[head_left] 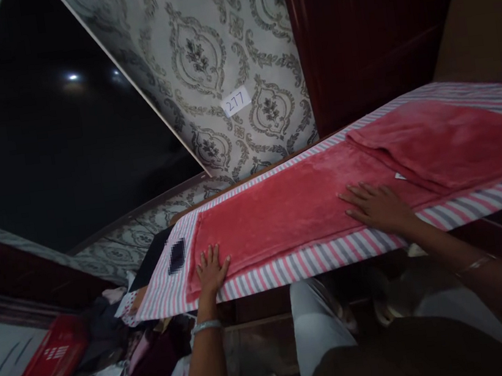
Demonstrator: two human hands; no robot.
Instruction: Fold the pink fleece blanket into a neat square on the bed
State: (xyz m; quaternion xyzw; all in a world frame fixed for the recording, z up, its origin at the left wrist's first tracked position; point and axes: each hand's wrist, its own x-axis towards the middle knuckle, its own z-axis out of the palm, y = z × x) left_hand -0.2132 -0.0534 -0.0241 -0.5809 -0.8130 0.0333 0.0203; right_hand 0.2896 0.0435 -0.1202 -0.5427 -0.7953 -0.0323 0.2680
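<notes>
A red plush blanket (272, 210) lies spread in a long strip, with its right part folded over in a thicker layer. My left hand (212, 270) rests flat on the blanket's near left corner, fingers spread. Farther right, my right hand (373, 206) lies flat on it with fingers apart, just left of the folded part. A small white tag (400, 176) shows at the fold's edge. Under the blanket is a striped pink, grey and white cloth (298, 265) covering a long surface.
A large dark screen (62, 126) stands at the left before patterned wallpaper (200, 53). A paper marked 277 (235, 101) is on the wall. A blurred dark patch (177, 256) sits left of the blanket. Piled clothes (149, 368) and a red basket (51, 359) lie at lower left.
</notes>
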